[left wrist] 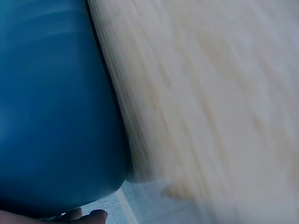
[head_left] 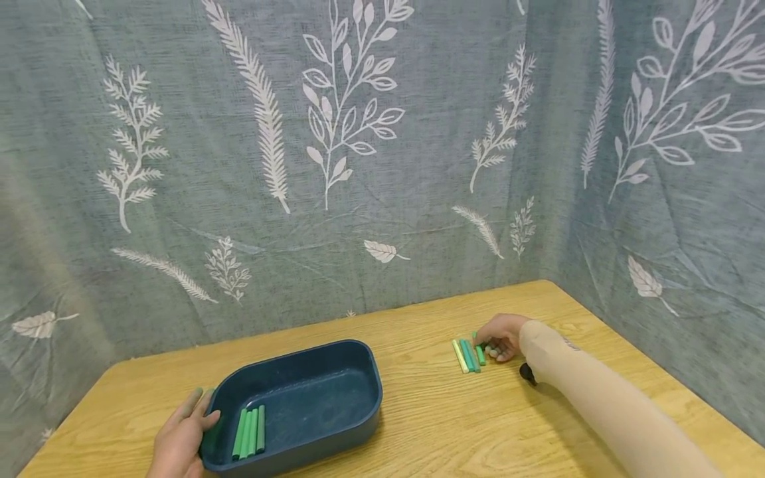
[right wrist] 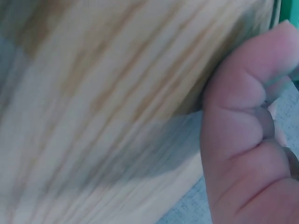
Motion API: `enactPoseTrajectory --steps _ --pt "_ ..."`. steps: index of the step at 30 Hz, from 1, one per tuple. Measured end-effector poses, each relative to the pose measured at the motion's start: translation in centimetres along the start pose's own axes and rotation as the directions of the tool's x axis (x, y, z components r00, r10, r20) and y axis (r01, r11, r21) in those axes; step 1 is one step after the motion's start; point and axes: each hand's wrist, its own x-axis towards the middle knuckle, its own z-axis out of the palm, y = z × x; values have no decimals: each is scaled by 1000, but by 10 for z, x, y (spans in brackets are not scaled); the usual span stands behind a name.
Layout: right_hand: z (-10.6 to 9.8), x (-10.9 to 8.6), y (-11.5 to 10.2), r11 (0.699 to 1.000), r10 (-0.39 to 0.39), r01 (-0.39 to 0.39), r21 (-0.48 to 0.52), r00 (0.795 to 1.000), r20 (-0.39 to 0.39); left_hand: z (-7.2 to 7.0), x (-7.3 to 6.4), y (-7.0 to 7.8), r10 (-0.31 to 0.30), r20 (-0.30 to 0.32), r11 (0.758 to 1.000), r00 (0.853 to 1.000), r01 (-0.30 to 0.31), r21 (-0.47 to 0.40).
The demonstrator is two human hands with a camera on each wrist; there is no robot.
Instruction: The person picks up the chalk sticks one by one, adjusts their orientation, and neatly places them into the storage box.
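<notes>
A dark blue bin point(head_left: 293, 458) stands on the table at left, with several green chalk-like sticks point(head_left: 249, 431) side by side in its left end. My left hand point(head_left: 182, 435) holds the bin's left side, thumb at the rim and fingers along the outer wall. Far to the right, my right hand point(head_left: 505, 336) has curled fingers at a green chalk-like stick point(head_left: 481, 353) and pinches it. Just left of that hand lie a pale yellow stick point(head_left: 460, 356) and teal-green sticks point(head_left: 469, 355). The right wrist view shows the thumb point(right wrist: 247, 93) beside something green.
The wooden table point(head_left: 418, 411) extends between the bin and the loose sticks. Leaf-patterned grey-green cloth point(head_left: 287, 265) hangs behind the table and along its right side. A small black object point(head_left: 527, 373) shows under the right wrist.
</notes>
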Motion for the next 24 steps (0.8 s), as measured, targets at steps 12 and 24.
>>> enactPoseTrajectory --steps 12,24 --pt "-7 -15 -1 985 -96 83 154 992 77 -1 1 1 45 27 999 999 -45 -7" --pt "0 -35 -17 948 -183 144 283 976 118 -6 -1 0 48 46 999 998 -47 -22"
